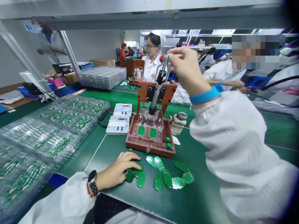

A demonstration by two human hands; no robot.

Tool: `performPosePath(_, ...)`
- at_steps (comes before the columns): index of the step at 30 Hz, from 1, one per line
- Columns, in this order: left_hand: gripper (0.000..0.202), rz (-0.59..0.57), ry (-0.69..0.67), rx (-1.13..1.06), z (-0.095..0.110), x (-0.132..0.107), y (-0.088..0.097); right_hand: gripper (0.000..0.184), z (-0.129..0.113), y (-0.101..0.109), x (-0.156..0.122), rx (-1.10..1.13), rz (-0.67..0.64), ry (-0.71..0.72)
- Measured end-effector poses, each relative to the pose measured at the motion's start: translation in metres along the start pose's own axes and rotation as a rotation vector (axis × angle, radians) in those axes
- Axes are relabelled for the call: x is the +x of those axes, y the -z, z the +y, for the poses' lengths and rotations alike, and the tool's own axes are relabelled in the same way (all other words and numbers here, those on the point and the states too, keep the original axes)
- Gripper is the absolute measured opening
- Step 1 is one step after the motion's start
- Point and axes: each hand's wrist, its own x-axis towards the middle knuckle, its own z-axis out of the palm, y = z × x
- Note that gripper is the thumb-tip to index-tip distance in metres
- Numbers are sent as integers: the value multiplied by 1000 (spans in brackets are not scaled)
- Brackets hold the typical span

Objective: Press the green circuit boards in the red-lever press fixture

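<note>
In the head view, my right hand (187, 67) is raised, its fingers closed on the red knob (163, 58) of a metal clamp lever (161, 74). The lever tops a test fixture (149, 149) with an orange frame and brown base. Two small green circuit boards (153, 133) lie side by side in its clear bed, below the raised clear upper plate. My left hand (119, 169) rests low on the table, fingers apart, fingertips touching a few overlapping green circuit boards (140, 179). More loose boards (167, 179) form a curved line to its right.
Left of the fixture stand two white meter boxes (118, 124) with red displays. A lidded glass jar (178, 123) is at its right. Stacked clear trays of boards (58, 137) fill the left side. Co-workers (153, 57) sit beyond the bench; a shelf beam (149, 21) crosses overhead.
</note>
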Motion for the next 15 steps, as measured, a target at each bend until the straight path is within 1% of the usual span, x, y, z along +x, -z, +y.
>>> performPosePath(2, 54, 41, 31, 15, -5, -7, 6, 15, 14, 7, -47, 16, 152, -64)
performPosePath(3, 50, 62, 52, 14, -8, -11, 9, 7, 17, 10, -75, 29, 221, -90)
performPosePath(4, 46, 85, 76, 10, -11, -14, 11, 3, 16, 13, -105, 67, 267, -109)
performPosePath(5, 42, 109, 98, 2, -13, -18, 13, 5, 14, 15, -134, 84, 216, -119)
performPosePath(7, 35, 154, 127, -14, -16, -26, 14, 8, 4, 14, -185, 130, -32, -124)
performPosePath(8, 33, 172, 141, -15, -16, -29, 14, 9, -2, 12, -205, 139, -142, -125)
performPosePath(9, 31, 186, 157, -11, -15, -31, 13, 15, -7, 9, -220, 135, -261, -126)
performPosePath(11, 30, 195, 199, 17, -11, -35, 10, 30, -16, 2, -238, 79, -464, -129)
performPosePath(13, 33, 189, 233, 66, -7, -38, 6, 34, -19, -4, -241, 11, -626, -130)
performPosePath(14, 35, 181, 238, 92, -5, -40, 4, 33, -19, -6, -239, -11, -667, -138)
performPosePath(15, 37, 175, 237, 114, -4, -40, 3, 32, -18, -7, -237, -15, -681, -156)
